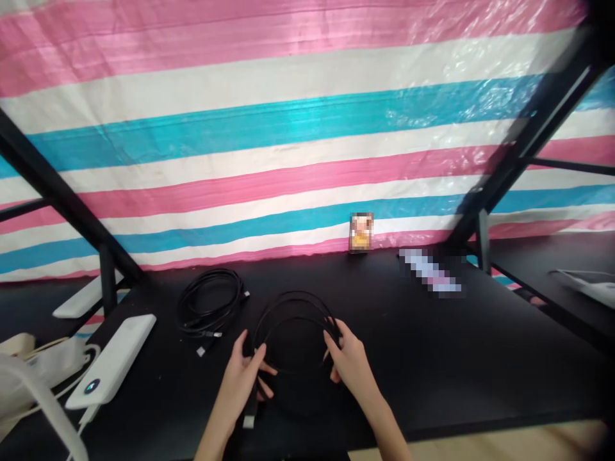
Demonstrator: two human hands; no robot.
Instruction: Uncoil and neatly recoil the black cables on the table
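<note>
A thin black cable is looped into several rounds between my two hands, just above the black table. My left hand grips the left side of the loops, thumb on top, other fingers partly underneath. A flat plug with a pale metal end hangs below that hand. My right hand pinches the right side of the loops between thumb and fingers. To the left of the loops lies a second coiled black cable with metal-ended plugs, touched by neither hand.
A white power bank with a lit round display and a plugged-in white cord lies at left. Beyond it are a white power strip and cords. A small blurred box and a blurred packet sit at the back. Black frame bars slant at both sides.
</note>
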